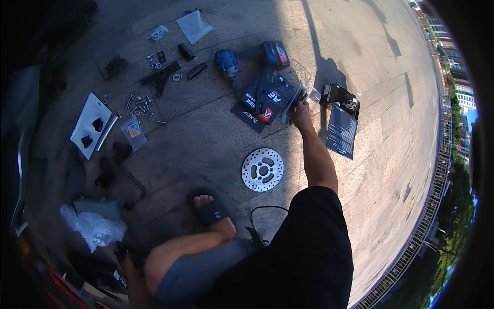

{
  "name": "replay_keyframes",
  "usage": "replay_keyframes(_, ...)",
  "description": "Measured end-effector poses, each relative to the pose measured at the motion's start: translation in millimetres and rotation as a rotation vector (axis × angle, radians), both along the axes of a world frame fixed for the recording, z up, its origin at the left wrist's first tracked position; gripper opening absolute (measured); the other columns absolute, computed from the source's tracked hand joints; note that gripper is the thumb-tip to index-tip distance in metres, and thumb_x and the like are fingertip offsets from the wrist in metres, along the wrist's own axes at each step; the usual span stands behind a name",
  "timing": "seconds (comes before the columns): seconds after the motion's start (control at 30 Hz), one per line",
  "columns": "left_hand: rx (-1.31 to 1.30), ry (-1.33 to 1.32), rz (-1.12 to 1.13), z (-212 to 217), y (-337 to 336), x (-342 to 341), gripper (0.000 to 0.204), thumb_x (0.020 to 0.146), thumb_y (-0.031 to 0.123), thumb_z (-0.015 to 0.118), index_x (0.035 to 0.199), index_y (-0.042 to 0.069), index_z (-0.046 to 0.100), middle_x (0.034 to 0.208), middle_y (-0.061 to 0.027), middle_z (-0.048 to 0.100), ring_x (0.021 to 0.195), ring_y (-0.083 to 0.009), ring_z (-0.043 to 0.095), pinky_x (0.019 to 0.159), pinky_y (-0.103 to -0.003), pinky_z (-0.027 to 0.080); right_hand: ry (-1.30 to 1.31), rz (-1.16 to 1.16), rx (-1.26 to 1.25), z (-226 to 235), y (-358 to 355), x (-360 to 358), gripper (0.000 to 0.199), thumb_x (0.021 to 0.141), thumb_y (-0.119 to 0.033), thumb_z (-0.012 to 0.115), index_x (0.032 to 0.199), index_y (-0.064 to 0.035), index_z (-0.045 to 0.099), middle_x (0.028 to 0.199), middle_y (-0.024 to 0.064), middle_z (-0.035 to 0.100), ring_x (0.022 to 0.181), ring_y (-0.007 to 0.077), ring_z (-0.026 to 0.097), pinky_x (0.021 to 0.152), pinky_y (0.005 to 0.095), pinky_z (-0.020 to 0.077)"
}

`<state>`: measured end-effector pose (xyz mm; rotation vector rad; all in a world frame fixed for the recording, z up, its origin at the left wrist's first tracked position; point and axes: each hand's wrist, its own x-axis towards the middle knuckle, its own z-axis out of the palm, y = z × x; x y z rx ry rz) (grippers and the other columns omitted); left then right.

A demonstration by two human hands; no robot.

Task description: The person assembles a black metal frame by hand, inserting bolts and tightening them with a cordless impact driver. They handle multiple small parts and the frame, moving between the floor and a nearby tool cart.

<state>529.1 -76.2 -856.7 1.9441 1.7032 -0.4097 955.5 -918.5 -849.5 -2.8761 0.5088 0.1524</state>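
My right hand (303,117) reaches out to the far right of centre, its fingers closed around something dark that I cannot make out. A clear plastic package (300,77) lies around those fingers, next to a black printed card package (272,95). Right of the hand stands an opened black box (339,98) with its flap folded down. A drilled brake disc (262,170) rests flat on the paving, nearer to me. What seems to be my left hand (123,256) is low at the left in deep shadow, beside a crumpled plastic bag (98,229); its fingers are hidden.
A blue cordless impact wrench (226,63) lies behind the card package. Leftward are black sockets (196,70), a black bracket (160,78), loose bolts (139,104) and a white pouch (91,125). My sandalled foot (208,206) and a black cable (267,207) are close by.
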Motion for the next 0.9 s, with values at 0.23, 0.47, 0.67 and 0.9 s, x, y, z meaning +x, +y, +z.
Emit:
replay_keyframes(0.23,0.003,-0.025,-0.01,1,8,-12,0.048,0.071,0.017,0.065,0.117,0.004,0.06,0.115,-0.0147,0.06,0.1,-0.0291,0.057,0.085,-0.039,0.046,-0.155,-0.172,0.302,22,-11,-31,0.035,0.075,-0.025,0.076,0.095,0.0016,0.064,0.088,0.0121,0.068,0.078,0.0218,0.064,0.069,0.0339,0.0501)
replay_keyframes(0.47,-0.006,-0.053,-0.001,-6,8,-18,0.048,0.071,0.017,0.065,0.117,0.004,0.06,0.115,-0.0145,0.06,0.099,-0.0291,0.057,0.085,-0.039,0.046,-0.127,-0.52,1.47,57,-13,-68,0.035,0.09,-0.02,0.062,0.12,-0.0033,0.054,0.109,0.0109,0.062,0.082,0.0175,0.058,0.066,0.0275,0.0455)
replay_keyframes(0.67,-0.022,-0.048,-0.018,-19,17,-22,0.048,0.071,0.017,0.065,0.116,0.004,0.06,0.115,-0.0143,0.06,0.099,-0.0291,0.057,0.085,-0.039,0.046,-0.368,-0.421,1.912,69,-2,-94,0.056,0.082,-0.021,0.07,0.131,-0.0125,0.046,0.11,0.0073,0.058,0.088,0.0189,0.055,0.075,0.0334,0.0457)
replay_keyframes(0.9,-0.027,0.032,-0.124,-17,30,-30,0.048,0.07,0.016,0.065,0.116,0.004,0.06,0.115,-0.0141,0.06,0.099,-0.029,0.057,0.084,-0.039,0.046,-0.358,-0.238,2.142,68,-10,-101,0.045,0.088,-0.029,0.064,0.125,-0.0088,0.051,0.105,0.0075,0.061,0.087,0.0185,0.057,0.079,0.0307,0.0492)
